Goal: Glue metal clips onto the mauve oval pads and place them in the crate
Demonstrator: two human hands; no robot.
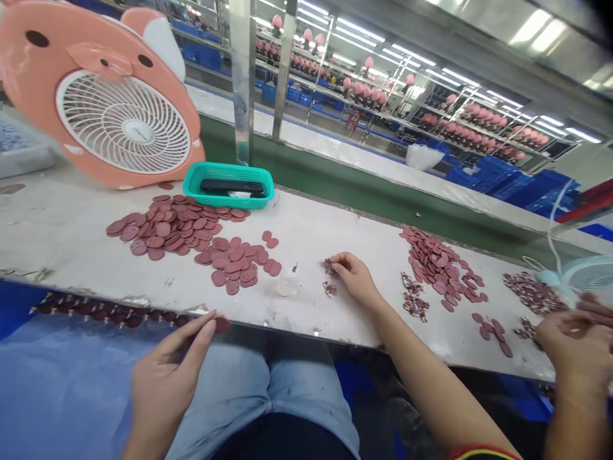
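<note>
In the head view, the left hand [165, 383] is at lower left, its thumb and fingers closed on a maroon disc [221, 325] at the front edge of the white table [306, 236]. To the left of that hand, a row of maroon pieces [100, 314] lies on a blue sheet [71, 383] below the table edge. The right hand [355, 278] is on the table at centre, its fingertips pinching a small cluster [329, 268] of parts; a second cluster [329, 289] lies just below. Heaps of maroon discs [175, 223] lie left of centre, and another heap [438, 265] lies right of that hand. A co-worker's hand [572, 342], fingers curled, reaches in at the right edge, near speckled pieces [534, 294]. At upper left stand a pink fan [124, 121] and a teal basket [228, 185] holding a black object [232, 186].
</note>
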